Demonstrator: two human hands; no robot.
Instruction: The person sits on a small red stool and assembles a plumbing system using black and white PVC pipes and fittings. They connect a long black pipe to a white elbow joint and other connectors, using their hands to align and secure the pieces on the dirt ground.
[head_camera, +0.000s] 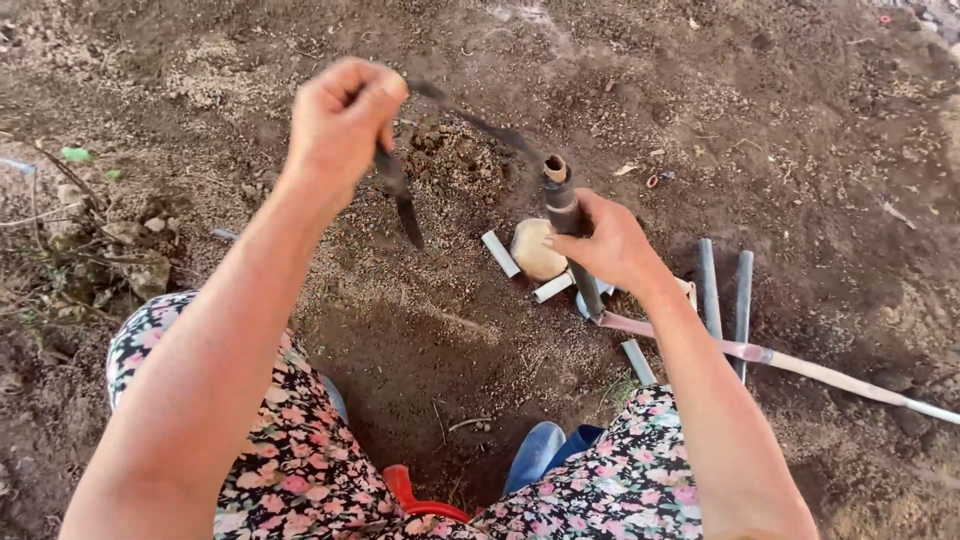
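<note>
My left hand (340, 118) is up high, shut tight on a dark strip (402, 200) that hangs down and also trails off to the right, blurry. My right hand (607, 245) is wrapped around a dark pipe (562, 205) that stands up from the brown dirt (780, 120). My hands are well apart. Just beside the pipe lie a pale round stone (535, 250) and short white tube bits (501, 254). Two grey pipes (725, 290) lie near my right wrist. A long pale handle (850, 382) runs across the ground under my arm. My blue shoe (533, 455) and flowered dress (290, 450) are below.
</note>
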